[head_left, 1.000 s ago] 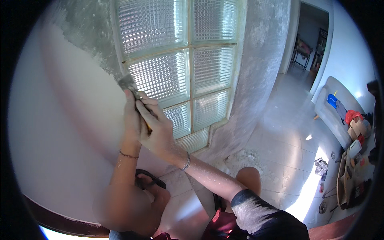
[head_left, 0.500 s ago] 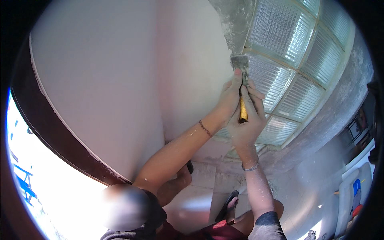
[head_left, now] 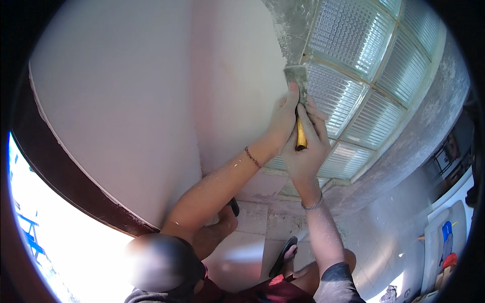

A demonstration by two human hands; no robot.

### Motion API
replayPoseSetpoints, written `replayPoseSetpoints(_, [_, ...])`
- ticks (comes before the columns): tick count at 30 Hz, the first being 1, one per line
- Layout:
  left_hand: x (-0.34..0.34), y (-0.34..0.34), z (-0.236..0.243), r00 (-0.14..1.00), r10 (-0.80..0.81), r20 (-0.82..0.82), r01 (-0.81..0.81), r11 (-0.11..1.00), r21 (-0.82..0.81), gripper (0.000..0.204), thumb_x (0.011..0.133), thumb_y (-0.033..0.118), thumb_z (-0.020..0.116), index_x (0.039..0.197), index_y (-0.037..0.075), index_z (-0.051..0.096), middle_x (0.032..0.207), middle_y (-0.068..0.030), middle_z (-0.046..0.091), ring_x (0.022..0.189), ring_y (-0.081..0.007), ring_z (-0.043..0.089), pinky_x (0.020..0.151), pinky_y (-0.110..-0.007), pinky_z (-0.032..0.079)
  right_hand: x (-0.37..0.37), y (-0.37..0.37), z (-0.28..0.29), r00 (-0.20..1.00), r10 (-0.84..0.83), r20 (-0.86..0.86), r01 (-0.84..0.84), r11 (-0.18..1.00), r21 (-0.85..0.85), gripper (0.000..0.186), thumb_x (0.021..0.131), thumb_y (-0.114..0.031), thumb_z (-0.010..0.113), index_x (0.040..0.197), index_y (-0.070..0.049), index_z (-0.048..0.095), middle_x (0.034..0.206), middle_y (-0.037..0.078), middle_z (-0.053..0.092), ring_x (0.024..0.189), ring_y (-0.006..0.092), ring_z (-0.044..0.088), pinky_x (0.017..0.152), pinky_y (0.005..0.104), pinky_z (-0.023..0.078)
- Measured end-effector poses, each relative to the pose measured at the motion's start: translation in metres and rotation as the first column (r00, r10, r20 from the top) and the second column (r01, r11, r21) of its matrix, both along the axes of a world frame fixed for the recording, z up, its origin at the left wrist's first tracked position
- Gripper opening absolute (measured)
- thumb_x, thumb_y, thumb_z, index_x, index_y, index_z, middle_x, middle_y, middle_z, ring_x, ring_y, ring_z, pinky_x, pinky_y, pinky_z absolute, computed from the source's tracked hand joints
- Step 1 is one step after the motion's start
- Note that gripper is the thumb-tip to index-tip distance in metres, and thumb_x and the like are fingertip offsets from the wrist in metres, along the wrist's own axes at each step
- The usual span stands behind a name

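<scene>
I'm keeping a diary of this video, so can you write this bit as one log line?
left hand: presses scraper blade | right hand: grips yellow handle | spot: white wall edge beside glass blocks
</scene>
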State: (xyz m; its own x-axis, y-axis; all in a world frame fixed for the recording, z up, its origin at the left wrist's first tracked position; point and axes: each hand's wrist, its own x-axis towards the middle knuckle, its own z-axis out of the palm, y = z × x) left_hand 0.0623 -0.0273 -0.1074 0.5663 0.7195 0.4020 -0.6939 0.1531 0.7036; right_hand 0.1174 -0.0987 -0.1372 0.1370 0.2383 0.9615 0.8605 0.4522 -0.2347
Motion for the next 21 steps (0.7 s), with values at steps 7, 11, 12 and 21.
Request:
replayPoseSetpoints(7, [-0.007,0.004,0.004,0.997,0.032,-0.064,-0.028,0.998,0.051,0.058,0.108,0.055,0.033,0.096,0.003,0.055,0.084,-0.02,0.072,0.074,-0.0192,0.069,0.069,-0.028,0.058,-0.006,0.007,-0.002,0.999,-0.019,-0.034,0.019,1.0,-0.008,0.049,0.077,0.011,0.063,0.126,0.005,0.067,0.132,0.02,0.063,0.112,0.0311,0.068,0.095,0.0361,0.055])
replayPoseSetpoints(11, [-0.01,0.007,0.007,0.997,0.046,-0.065,-0.042,0.997,0.069,0.058,0.108,0.055,0.033,0.095,0.003,0.055,0.083,-0.02,0.072,0.074,-0.0199,0.069,0.069,-0.029,0.058,-0.01,0.012,-0.001,0.998,-0.017,-0.065,0.017,1.0,0.003,0.05,0.076,0.01,0.063,0.126,0.004,0.067,0.126,0.019,0.065,0.112,0.0322,0.067,0.095,0.0374,0.055])
replayPoseSetpoints(12, [-0.01,0.007,0.008,0.997,0.043,-0.064,-0.039,0.997,0.073,0.058,0.108,0.055,0.034,0.095,0.003,0.055,0.083,-0.0199,0.072,0.074,-0.02,0.07,0.07,-0.029,0.058,-0.01,0.013,0.0,0.998,-0.022,-0.054,0.023,0.999,0.022,0.05,0.076,0.01,0.064,0.125,0.004,0.067,0.123,0.019,0.066,0.111,0.0323,0.067,0.095,0.0377,0.055])
replayPoseSetpoints(21, [-0.007,0.009,0.014,0.996,0.062,-0.07,-0.056,0.994,0.094,0.061,0.107,0.057,0.034,0.094,0.001,0.057,0.081,-0.02,0.072,0.075,-0.0216,0.071,0.069,-0.03,0.058,-0.008,0.012,0.005,0.998,-0.051,-0.033,0.052,0.998,0.034,0.05,0.075,0.009,0.065,0.125,0.002,0.068,0.114,0.017,0.067,0.104,0.0318,0.069,0.09,0.0383,0.056])
